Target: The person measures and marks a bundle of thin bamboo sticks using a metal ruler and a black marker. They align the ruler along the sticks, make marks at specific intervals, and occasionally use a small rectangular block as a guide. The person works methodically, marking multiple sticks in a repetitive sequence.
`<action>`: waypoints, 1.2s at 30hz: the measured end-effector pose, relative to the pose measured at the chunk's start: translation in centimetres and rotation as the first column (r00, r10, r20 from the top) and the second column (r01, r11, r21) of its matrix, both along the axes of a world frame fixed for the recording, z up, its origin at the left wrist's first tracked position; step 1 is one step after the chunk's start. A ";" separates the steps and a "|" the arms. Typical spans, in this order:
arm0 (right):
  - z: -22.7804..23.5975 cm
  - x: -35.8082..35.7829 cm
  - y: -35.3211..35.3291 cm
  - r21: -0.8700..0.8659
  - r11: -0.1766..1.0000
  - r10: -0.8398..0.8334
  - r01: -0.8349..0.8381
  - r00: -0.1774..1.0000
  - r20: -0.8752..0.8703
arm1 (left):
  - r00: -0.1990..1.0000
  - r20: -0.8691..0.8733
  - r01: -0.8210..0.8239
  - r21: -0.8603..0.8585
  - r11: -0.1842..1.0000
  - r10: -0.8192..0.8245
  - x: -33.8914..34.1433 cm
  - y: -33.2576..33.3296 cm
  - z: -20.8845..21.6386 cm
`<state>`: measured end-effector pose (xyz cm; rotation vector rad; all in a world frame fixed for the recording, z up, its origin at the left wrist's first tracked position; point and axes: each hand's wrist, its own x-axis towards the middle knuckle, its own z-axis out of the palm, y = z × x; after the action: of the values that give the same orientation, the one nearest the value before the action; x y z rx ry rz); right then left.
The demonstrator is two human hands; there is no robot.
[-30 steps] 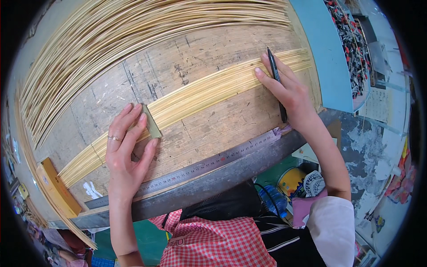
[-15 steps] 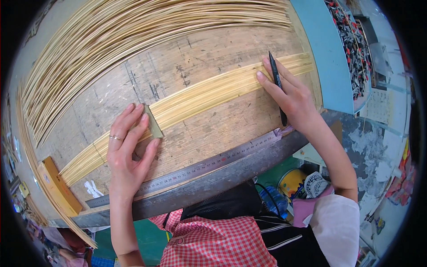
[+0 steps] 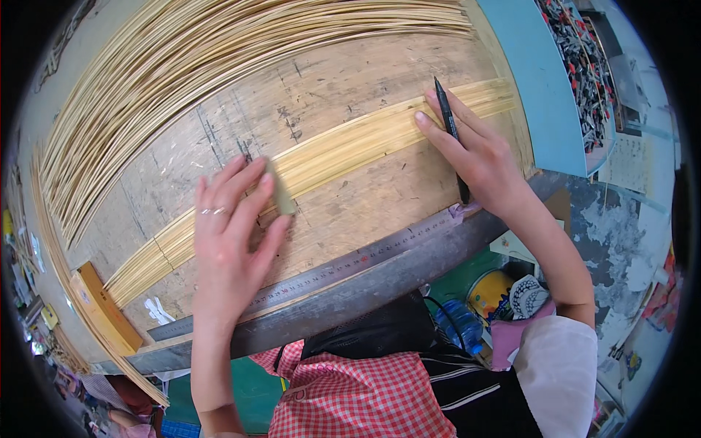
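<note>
A flat band of pale, thin bamboo-like strips (image 3: 350,146) lies side by side across the wooden board. My left hand (image 3: 237,226), blurred, grips a short greenish-brown flat bar (image 3: 281,193) between fingers and thumb, with the bar lying crosswise over the strips. Toward the band's right end, my right hand (image 3: 485,160) rests its thumb and fingertips on the strips. A black pen (image 3: 447,117) is held in that same hand, its pointed end toward the far side. Left of my left hand, a thin dark line crosses the strips.
A large bundle of loose strips (image 3: 182,66) covers the far side. A steel ruler (image 3: 343,269) lies along the near edge. A yellowish wooden block (image 3: 109,314) sits at the band's left end. Beyond the right edge are a blue panel (image 3: 537,95) and a heap of black-and-red pieces (image 3: 577,73).
My left hand has slid the flat bar to the right along the strips. The right hand stays on the strips with the pen. The whole view has shifted slightly.
</note>
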<state>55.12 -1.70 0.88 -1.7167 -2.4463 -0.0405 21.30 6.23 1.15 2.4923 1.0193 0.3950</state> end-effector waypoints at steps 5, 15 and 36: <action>-0.3 0.1 0.1 0.010 1.000 -0.003 0.003 1.000 0.002 | 0.975 0.192 0.114 -0.005 0.994 -0.111 6.9 1.2 -1.1; -0.6 0.4 -0.2 0.022 1.000 0.020 -0.018 0.998 -0.056 | 0.964 0.264 0.060 -0.057 0.997 -0.043 9.7 0.4 -2.2; 1.4 -0.7 -0.2 -0.060 0.986 -0.153 0.155 0.708 -0.689 | 0.960 0.276 0.059 -0.027 0.998 -0.049 9.8 0.6 -2.2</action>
<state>54.37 -1.90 2.31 -1.5422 -1.7364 0.4962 31.13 6.87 -1.07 2.3446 0.8371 0.6793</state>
